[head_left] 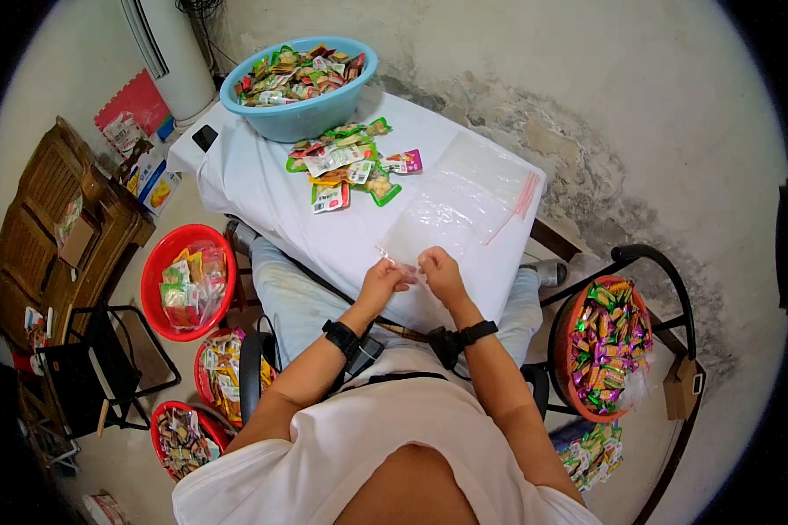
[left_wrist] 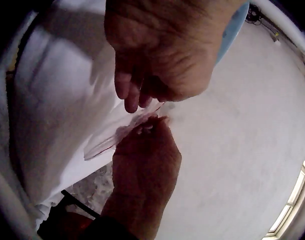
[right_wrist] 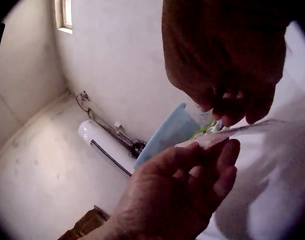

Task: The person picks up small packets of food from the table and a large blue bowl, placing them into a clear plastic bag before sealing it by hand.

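Close to the table's near edge, my left hand (head_left: 385,284) and right hand (head_left: 442,276) pinch the mouth of a clear plastic zip bag (left_wrist: 100,146) with a thin red line along its edge. My fingertips are close together on that edge. In the left wrist view, the right hand (left_wrist: 145,160) is below the left hand (left_wrist: 162,55). From the right wrist, the left hand's thumb and fingers hold the bag (right_wrist: 212,140) from below. More clear bags (head_left: 481,179) with red strips lie flat on the white-covered table (head_left: 263,192), beyond my hands.
Small snack packets (head_left: 346,162) lie piled on the table before a blue basin (head_left: 298,122) full of packets. Red tubs (head_left: 151,293) of packets stand on the left. A basket (head_left: 573,394) of purple and green wrapped sweets is at the right, by a black chair rail (head_left: 674,271).
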Action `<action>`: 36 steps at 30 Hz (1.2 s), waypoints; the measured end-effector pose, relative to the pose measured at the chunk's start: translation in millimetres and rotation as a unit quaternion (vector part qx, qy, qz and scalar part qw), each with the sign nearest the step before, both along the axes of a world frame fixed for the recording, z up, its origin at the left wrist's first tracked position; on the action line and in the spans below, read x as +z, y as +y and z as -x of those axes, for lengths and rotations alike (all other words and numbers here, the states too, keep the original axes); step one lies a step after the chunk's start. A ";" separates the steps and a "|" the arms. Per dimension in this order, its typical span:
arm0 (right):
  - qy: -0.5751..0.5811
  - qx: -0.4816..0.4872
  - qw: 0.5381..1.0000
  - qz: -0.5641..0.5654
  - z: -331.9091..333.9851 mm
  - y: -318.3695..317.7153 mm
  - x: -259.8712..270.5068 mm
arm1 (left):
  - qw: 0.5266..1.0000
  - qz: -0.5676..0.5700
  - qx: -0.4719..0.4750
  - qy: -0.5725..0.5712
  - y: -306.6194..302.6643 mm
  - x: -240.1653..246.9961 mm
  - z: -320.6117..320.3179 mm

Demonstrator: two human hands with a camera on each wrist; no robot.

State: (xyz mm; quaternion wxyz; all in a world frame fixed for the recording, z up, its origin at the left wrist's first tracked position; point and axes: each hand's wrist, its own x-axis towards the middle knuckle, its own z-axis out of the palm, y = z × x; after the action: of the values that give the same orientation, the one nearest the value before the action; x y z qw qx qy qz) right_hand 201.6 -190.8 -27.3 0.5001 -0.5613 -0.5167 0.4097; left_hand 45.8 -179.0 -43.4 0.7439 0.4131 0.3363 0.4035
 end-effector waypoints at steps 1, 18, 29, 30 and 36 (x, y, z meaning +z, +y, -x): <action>0.000 0.000 1.000 0.000 2.1 -2.0 6.9 | 1.000 0.004 0.010 -0.001 -0.4 0.7 0.0; -0.120 -0.005 0.991 -0.061 3.8 -3.8 18.1 | 0.999 -0.027 0.018 0.020 -2.8 5.8 -1.1; -0.397 -0.083 0.887 -0.222 -19.7 -4.9 56.5 | 0.989 0.026 0.125 0.076 1.6 7.0 11.9; -0.408 -0.081 0.879 -0.231 -23.3 -3.7 56.4 | 0.989 0.024 0.125 0.075 3.5 4.9 14.3; -0.404 -0.078 0.884 -0.220 -21.2 -3.3 71.6 | 0.886 -0.206 0.168 0.380 -1.9 15.1 15.3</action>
State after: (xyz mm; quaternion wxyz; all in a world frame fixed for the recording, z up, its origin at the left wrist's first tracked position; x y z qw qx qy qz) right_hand 222.8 -194.1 44.3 0.3888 -0.5926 -0.7052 -0.0173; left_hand 30.5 -181.0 -28.2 0.3788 0.6158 0.5670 0.3947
